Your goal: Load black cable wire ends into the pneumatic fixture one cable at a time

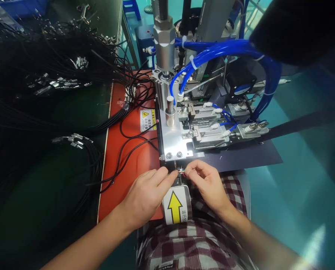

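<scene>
Bright overhead light, sharp centre, dark left side, edges bent by wide lens.

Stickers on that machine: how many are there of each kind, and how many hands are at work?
Arrow sticker: 1
Warning sticker: 1
Hands: 2, left hand and right hand, both pinching a small wire end
Total: 4

head cam | looks forward-down, close over hands [145,195] | faces machine [184,123] at bench edge
</scene>
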Demonstrator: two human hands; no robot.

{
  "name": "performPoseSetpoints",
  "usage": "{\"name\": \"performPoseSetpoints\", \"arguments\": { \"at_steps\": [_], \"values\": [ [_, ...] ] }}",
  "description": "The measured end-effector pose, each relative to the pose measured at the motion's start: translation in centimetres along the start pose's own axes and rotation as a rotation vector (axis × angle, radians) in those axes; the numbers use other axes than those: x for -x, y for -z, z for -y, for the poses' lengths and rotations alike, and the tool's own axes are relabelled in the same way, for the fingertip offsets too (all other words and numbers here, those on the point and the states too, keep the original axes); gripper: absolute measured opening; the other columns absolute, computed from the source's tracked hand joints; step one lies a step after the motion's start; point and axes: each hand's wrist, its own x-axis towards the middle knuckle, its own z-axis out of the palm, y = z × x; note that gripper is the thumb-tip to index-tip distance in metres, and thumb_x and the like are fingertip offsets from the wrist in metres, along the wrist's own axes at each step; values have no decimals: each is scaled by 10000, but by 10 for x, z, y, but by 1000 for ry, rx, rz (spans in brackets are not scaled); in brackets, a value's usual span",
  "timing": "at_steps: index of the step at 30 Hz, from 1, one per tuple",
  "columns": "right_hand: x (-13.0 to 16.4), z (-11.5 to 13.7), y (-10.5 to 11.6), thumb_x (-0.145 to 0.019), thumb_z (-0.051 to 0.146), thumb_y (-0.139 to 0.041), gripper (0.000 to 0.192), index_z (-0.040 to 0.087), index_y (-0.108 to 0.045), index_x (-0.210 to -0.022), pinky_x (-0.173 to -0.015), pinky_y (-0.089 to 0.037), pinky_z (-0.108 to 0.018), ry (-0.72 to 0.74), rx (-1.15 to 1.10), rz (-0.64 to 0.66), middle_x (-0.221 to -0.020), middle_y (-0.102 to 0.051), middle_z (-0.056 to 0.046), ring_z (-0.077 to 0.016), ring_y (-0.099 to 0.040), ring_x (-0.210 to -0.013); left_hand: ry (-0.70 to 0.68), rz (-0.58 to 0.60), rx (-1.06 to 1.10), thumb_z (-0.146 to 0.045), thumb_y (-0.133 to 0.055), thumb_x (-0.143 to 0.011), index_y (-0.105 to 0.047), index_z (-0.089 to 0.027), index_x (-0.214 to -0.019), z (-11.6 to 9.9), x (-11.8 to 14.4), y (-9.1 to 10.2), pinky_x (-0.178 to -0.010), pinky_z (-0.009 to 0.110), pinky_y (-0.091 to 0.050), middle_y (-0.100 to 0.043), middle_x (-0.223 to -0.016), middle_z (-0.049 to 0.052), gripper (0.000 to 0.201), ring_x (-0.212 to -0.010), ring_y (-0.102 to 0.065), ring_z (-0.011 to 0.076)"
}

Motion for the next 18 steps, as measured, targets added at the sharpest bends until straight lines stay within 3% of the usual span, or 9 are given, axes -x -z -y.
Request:
{"name": "performPoseSetpoints", "arguments": {
  "at_steps": [3, 9, 14, 18],
  "values": [
    [0, 1, -1, -749, 246, -577, 108, 194, -566, -655, -481, -318, -245, -68, -24, 1, -574, -487, 39, -115, -385, -507, 3, 4, 4, -110, -339, -949, -569, -75, -1153, 0, -1, 0, -559, 275, -475, -551, -748, 51, 309, -631, -509, 162],
    [0, 0, -3, -772, 241, -554, 122, 201, -556, -658, -499, -353, -245, 46, 0, -9, -596, -504, 25, -129, -426, -555, 6, 19, -11, -104, -355, -942, -569, -74, -1153, -1, -1, 1, -565, 278, -467, -548, -758, 49, 302, -634, -508, 165],
    [-1, -2, -1, -762, 243, -568, 118, 194, -552, -656, -478, -332, -238, -68, -43, 23, -580, -498, 42, -111, -397, -503, -21, 7, -39, -88, -361, -935, -560, -47, -1152, -3, -2, 2, -528, 287, -441, -541, -741, 46, 297, -607, -492, 171],
    [0, -6, 1, -817, 236, -547, 134, 197, -553, -688, -522, -358, -246, 44, 30, 40, -622, -515, 32, -124, -435, -561, -25, -1, -28, -86, -357, -938, -554, -45, -1150, -3, -3, 2, -536, 289, -451, -549, -747, 49, 292, -621, -506, 172]
  ]
}}
